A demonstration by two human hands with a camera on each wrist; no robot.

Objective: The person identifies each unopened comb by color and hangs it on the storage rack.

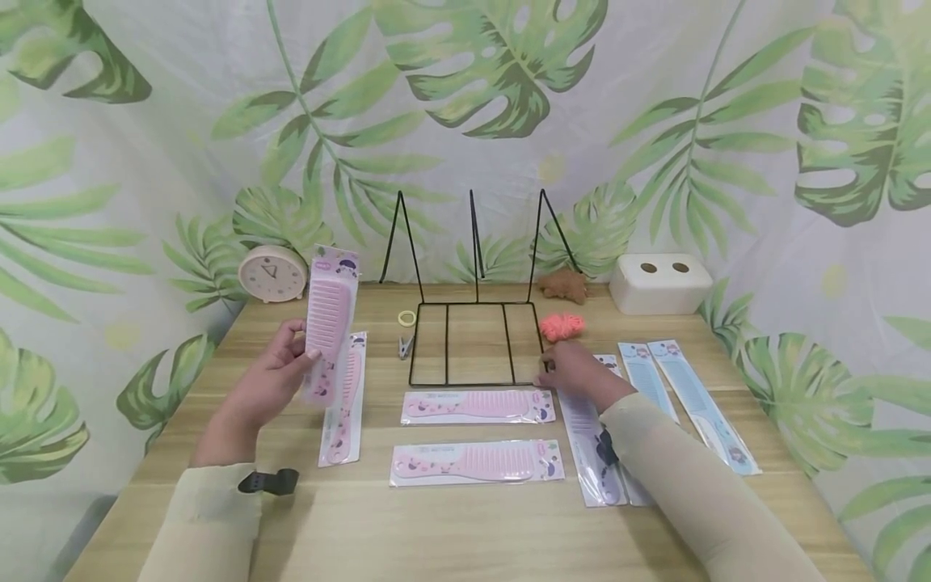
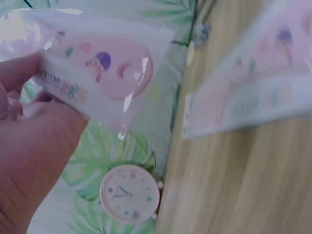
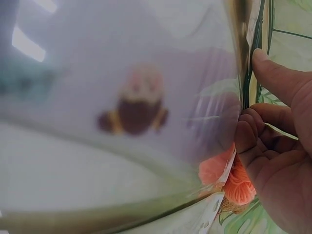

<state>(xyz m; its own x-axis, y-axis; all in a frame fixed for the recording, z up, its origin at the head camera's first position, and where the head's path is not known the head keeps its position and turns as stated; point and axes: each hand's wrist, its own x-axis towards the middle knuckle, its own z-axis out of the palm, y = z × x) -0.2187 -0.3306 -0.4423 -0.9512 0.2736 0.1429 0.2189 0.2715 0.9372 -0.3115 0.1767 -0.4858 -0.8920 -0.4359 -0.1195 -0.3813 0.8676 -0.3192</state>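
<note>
My left hand (image 1: 265, 376) grips a pink comb in a clear printed package (image 1: 330, 315), held upright above the table. Its lower end overlaps another packaged pink comb (image 1: 343, 416) lying lengthwise at the left. In the left wrist view, thumb and fingers pinch the package's edge. At the front right corner of a black wire rack (image 1: 465, 384), my right hand (image 1: 578, 372) pinches the wire between thumb and fingertips. Under that forearm lie packaged purple combs (image 1: 587, 440), partly hidden by it. Two more packaged pink combs, one nearer the rack (image 1: 476, 406) and one below (image 1: 476, 463), lie crosswise.
Two packaged blue combs (image 1: 701, 404) lie at the right. Coral yarn (image 1: 562, 326), a brown furry piece (image 1: 563, 284) and a white box with two holes (image 1: 660, 284) stand behind. A clock (image 1: 272, 275), yellow ring (image 1: 406, 318) and small clip (image 1: 405, 347) are left of the rack.
</note>
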